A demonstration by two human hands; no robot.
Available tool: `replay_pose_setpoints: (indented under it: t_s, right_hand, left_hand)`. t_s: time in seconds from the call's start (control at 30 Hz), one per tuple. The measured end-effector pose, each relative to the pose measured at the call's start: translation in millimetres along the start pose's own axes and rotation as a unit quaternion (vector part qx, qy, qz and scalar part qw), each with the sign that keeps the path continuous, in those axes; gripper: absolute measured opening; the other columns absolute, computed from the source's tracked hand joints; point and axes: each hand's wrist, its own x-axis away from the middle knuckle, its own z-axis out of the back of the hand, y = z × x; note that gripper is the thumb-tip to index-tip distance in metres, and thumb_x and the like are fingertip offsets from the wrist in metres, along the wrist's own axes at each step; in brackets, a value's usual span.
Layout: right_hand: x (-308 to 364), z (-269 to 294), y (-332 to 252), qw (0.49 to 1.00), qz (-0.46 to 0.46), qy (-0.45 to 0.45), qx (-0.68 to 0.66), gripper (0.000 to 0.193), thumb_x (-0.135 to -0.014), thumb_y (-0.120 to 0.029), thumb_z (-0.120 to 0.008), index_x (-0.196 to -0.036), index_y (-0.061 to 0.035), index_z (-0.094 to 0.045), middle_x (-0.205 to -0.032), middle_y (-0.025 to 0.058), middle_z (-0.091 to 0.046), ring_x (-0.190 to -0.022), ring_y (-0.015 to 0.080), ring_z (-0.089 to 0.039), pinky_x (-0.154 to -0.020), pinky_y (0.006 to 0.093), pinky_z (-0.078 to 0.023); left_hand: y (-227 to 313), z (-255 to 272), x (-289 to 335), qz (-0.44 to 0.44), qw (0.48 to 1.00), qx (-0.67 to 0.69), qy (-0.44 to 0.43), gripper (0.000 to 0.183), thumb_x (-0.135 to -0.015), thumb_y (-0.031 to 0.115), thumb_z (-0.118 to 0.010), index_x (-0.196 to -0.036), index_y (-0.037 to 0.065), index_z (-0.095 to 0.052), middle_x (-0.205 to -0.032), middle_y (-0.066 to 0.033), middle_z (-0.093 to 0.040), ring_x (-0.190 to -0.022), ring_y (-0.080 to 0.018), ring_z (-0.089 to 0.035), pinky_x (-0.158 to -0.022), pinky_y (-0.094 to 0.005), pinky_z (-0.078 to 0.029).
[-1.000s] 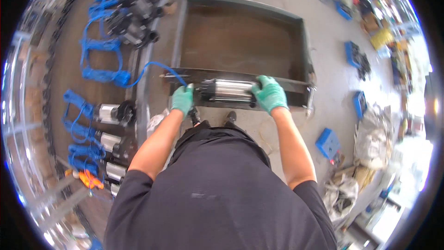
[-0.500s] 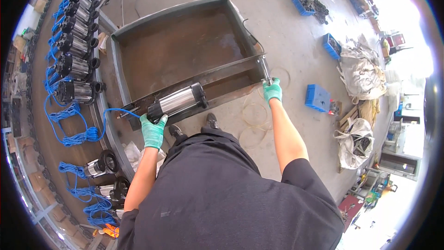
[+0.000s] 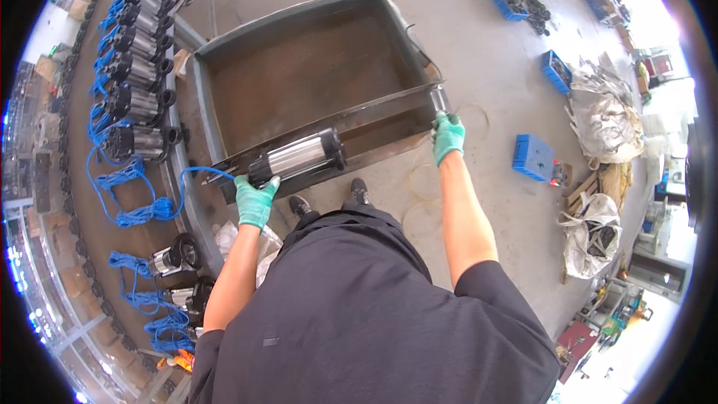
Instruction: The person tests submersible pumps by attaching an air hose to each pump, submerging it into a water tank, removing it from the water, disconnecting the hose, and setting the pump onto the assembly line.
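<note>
A silver, black-ended submersible pump [image 3: 297, 158] lies on its side along the near ledge of a rectangular metal tank [image 3: 200, 116]. My left hand [image 3: 255, 202], in a green glove, is closed around the pump's left end, where a blue cable [image 3: 196, 169] comes out. My right hand [image 3: 449, 137], gloved the same way, is wrapped around the lower part of a short metal cylinder [image 3: 439, 97] at the tank's near right corner. The fingertips of that hand are partly hidden.
A long row of similar pumps [image 3: 134, 105] with coiled blue cables [image 3: 142, 213] stands on a bench at the left. Blue crates [image 3: 533, 157] and white sacks [image 3: 598, 236] sit on the floor to the right. My shoes [image 3: 360, 191] are just below the tank's near edge.
The whole view has shifted slightly, moving the scene right. My right hand has slid a little up the metal cylinder. My left hand stays on the pump.
</note>
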Motion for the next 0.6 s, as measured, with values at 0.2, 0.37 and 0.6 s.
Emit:
replay_pose_setpoints:
  t_s: [0.2, 0.37, 0.6]
  right_hand:
    - [62.7, -23.2, 8.6, 0.941, 0.039, -0.299, 0.152, 0.018, -0.1, -0.01, -0.063, -0.116, -0.0091, -0.069, -0.085, -0.0029, -0.064, -0.067, 0.0058, -0.055, -0.058, 0.0232, -0.048]
    - [80.9, -57.9, 23.6, 0.903, 0.008, -0.379, 0.2, 0.016, -0.1, -0.01, -0.062, -0.115, -0.0087, -0.068, -0.089, -0.0048, -0.064, -0.071, 0.0049, -0.053, -0.063, 0.0227, -0.046]
    - [77.8, -76.3, 12.5, 0.873, -0.003, -0.419, 0.249, 0.015, -0.102, -0.011, -0.058, -0.115, -0.0075, -0.067, -0.088, -0.0038, -0.062, -0.07, 0.0073, -0.052, -0.064, 0.0253, -0.046]
  left_hand:
    - [5.8, -0.6, 0.0, -0.008, 1.0, -0.001, -0.001, 0.053, -0.074, 0.02, -0.09, -0.107, -0.001, -0.053, -0.094, -0.0123, -0.07, -0.08, -0.0218, -0.065, -0.077, -0.0354, -0.053]
    - [6.9, -1.9, 1.2, 0.007, 1.0, -0.002, -0.006, 0.054, -0.077, 0.019, -0.089, -0.111, -0.002, -0.052, -0.097, -0.0126, -0.069, -0.083, -0.0219, -0.065, -0.08, -0.0346, -0.053]
    - [0.1, -1.5, -0.1, 0.016, 1.0, -0.001, -0.007, 0.057, -0.077, 0.02, -0.089, -0.113, -0.003, -0.051, -0.1, -0.0138, -0.069, -0.087, -0.0227, -0.065, -0.082, -0.0348, -0.053]
